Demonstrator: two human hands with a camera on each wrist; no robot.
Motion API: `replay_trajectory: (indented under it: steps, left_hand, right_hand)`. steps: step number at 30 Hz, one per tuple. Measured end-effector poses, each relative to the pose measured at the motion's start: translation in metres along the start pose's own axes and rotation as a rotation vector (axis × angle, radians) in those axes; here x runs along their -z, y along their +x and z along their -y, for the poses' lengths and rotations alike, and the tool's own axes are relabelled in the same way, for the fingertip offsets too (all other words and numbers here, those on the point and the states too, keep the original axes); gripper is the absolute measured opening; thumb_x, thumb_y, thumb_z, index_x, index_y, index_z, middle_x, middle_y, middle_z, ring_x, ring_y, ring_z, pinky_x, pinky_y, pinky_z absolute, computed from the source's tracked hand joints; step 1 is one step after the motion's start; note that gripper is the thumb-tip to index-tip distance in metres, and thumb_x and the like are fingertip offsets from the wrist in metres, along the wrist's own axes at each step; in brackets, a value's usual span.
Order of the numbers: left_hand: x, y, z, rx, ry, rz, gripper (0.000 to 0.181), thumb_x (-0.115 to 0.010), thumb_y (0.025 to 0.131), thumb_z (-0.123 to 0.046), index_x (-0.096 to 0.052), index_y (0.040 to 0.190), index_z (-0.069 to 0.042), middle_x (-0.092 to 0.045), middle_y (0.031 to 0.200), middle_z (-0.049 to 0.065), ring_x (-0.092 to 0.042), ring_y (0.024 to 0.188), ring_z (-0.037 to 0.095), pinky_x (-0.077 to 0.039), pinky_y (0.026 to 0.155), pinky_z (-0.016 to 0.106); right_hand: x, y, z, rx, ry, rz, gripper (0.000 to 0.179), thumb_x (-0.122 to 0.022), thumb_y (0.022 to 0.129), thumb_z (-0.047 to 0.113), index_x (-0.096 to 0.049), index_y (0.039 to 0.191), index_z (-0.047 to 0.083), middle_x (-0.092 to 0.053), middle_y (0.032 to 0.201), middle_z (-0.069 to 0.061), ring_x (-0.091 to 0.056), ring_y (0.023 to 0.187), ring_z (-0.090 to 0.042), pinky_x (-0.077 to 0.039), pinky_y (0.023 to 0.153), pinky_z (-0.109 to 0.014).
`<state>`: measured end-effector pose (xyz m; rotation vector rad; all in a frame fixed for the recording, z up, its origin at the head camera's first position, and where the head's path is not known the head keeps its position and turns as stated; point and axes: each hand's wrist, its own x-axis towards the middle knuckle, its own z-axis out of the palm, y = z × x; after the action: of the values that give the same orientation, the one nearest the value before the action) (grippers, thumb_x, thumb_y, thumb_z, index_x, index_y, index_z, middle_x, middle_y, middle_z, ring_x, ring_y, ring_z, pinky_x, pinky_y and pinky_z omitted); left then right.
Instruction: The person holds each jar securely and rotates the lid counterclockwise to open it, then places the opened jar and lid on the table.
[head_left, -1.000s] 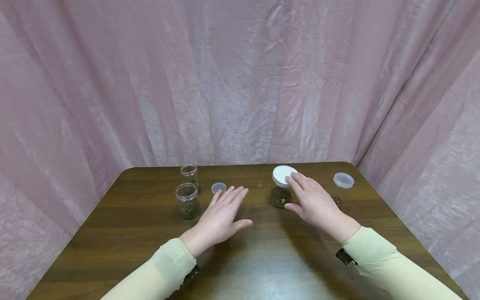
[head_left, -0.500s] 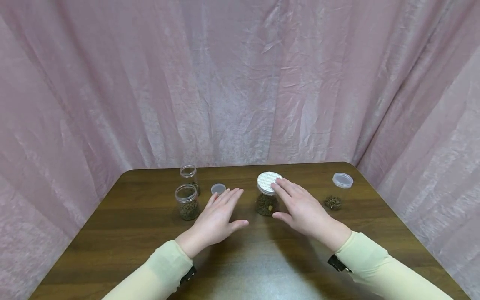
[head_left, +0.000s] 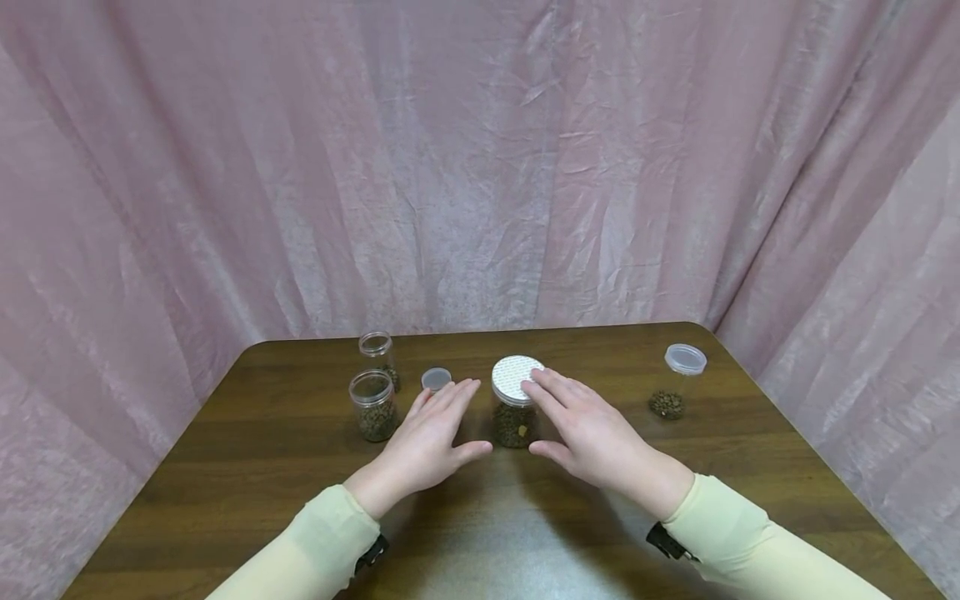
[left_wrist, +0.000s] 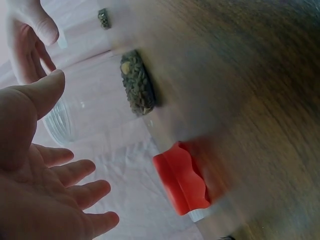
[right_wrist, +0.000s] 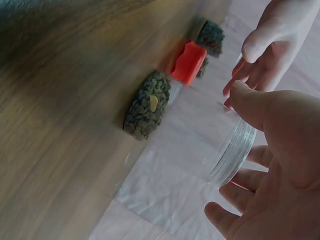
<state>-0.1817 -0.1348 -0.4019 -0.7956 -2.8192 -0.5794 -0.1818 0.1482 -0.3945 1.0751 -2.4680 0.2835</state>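
Observation:
A clear jar of dark pellets with a white printed top [head_left: 516, 379] stands at the table's middle, a pale yellow bit among the pellets [right_wrist: 150, 107]. My right hand [head_left: 592, 433] is at its right side, fingers extended, fingertips overlapping the lid's right edge, thumb apart in front. To the jar's left, my left hand [head_left: 423, 446] is spread with palm turned inward, holding nothing. Past its fingertips is a small pale round lid [head_left: 437, 379]; a red wavy-edged piece [left_wrist: 181, 179] shows there in the left wrist view. Whether the right fingers touch the jar is hard to tell.
Two clear jars with pellets, a nearer one [head_left: 373, 408] and a farther one [head_left: 377, 350], stand at the left. Another clear jar with a frosted lid [head_left: 686, 359] stands at the right. A pink curtain [head_left: 480, 167] hangs behind the wooden table [head_left: 225, 475].
The white-topped jar has moved left and slightly nearer, together with my right hand. My left hand has shifted only slightly left. The right-hand jar now shows fully.

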Motion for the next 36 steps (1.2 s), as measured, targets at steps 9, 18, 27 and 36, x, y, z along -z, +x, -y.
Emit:
replay_trajectory:
  steps: [9,18,27,36]
  left_hand:
    - [0.001,0.001,0.001,0.015,-0.041,0.005,0.089,-0.085,0.1,-0.04,-0.041,0.168,-0.005,-0.048,0.169,0.017,-0.041,0.158,0.042,-0.019,0.131,0.065]
    - [0.001,0.004,0.0,0.034,-0.048,0.025,0.092,-0.086,0.098,-0.041,-0.04,0.168,-0.003,-0.052,0.166,0.018,-0.043,0.156,0.041,-0.02,0.131,0.064]
    - [-0.001,0.006,0.001,0.017,-0.085,0.018,0.093,-0.093,0.093,-0.036,-0.043,0.166,-0.006,-0.06,0.157,0.011,-0.052,0.15,0.032,-0.022,0.129,0.066]
    - [-0.002,0.006,0.001,0.024,-0.095,0.017,0.083,-0.095,0.091,-0.034,-0.053,0.157,-0.008,-0.068,0.147,0.005,-0.059,0.143,0.028,-0.022,0.129,0.066]
  right_hand:
    - [0.0,0.0,0.008,0.004,0.038,0.012,0.085,-0.094,0.091,0.035,-0.055,0.157,0.0,-0.054,0.161,-0.022,-0.051,0.151,-0.04,-0.042,0.122,-0.056]
    - [0.001,-0.002,0.016,0.022,0.102,0.02,0.084,-0.093,0.092,0.034,-0.054,0.159,0.003,-0.052,0.165,-0.019,-0.049,0.153,-0.037,-0.044,0.12,-0.057]
    - [0.001,-0.004,0.019,0.037,0.141,0.036,0.084,-0.092,0.093,0.035,-0.053,0.161,0.006,-0.05,0.167,-0.016,-0.046,0.155,-0.036,-0.044,0.12,-0.057]
    - [0.004,-0.006,0.023,0.065,0.154,0.053,0.084,-0.091,0.093,0.036,-0.052,0.162,0.006,-0.048,0.169,-0.016,-0.045,0.156,-0.036,-0.045,0.119,-0.057]
